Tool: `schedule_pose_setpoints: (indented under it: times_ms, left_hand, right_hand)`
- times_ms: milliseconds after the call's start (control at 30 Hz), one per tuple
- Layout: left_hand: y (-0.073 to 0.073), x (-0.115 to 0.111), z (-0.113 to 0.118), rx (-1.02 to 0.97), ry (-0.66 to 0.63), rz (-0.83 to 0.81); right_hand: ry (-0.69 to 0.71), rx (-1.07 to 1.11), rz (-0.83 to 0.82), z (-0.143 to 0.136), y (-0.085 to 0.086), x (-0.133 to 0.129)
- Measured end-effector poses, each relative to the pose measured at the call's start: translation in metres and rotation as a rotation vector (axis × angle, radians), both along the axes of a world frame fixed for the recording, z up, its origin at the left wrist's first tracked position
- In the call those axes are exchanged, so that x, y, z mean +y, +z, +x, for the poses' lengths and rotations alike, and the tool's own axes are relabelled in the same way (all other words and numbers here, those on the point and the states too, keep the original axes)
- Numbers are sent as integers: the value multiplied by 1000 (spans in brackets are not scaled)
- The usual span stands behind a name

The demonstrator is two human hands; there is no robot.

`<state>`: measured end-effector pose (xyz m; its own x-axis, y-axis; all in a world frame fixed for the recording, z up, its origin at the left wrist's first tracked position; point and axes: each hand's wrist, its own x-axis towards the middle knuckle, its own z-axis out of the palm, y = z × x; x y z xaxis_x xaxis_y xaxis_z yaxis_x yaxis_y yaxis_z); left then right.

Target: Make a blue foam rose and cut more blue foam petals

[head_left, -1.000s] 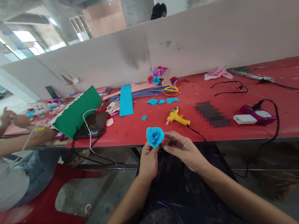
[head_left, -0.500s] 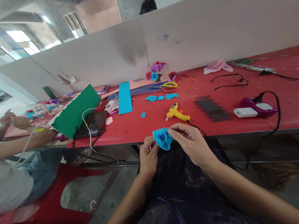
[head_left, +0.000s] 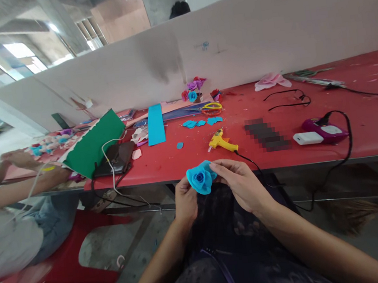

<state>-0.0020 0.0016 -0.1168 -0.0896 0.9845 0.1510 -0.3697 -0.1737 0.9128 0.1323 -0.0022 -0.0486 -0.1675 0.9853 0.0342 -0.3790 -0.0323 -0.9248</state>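
A blue paper rose (head_left: 200, 178) is held between both hands just in front of the table's edge, its spiral centre facing up toward me. My left hand (head_left: 185, 199) is closed on the flower's underside at the left. With thumb and fingertips, my right hand (head_left: 238, 181) pinches an outer petal at the flower's right side. Beyond the rose, a yellow hot glue gun (head_left: 222, 142) lies on the red table. Blue cut petals (head_left: 201, 122) lie further back, and one single blue petal (head_left: 180, 146) rests nearer.
On the red table (head_left: 164, 165) are a blue paper strip (head_left: 155, 124), yellow-handled scissors (head_left: 211, 108), glasses (head_left: 289, 98) and a purple power socket (head_left: 325, 130) with a cable. A green board (head_left: 94, 144) stands left, beside a co-worker's arm (head_left: 25, 184). Finished flowers (head_left: 196, 85) stand by the partition.
The rose has turned and shifted slightly left, so more of its right-hand petal shows. Both hands keep hold of it. The view has moved a little.
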Motion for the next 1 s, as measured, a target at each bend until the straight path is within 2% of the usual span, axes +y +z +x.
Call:
schedule_pose_setpoints:
  times_ms: [133,433,867,1000]
  left_hand:
    - [-1,1,1,-5,52,-69]
    - [3,0,6,-197,5,-132]
    - [11,-4,5,-155,-72,-107]
    - [12,-4,7,-150,-91,-101]
  right_hand:
    - [30,9,24,1,1,-2]
    - [-29,-127,139,1,2,1]
    - [-46,-177,185,1,6,5]
    - [-50,-173,133,1,4,6]
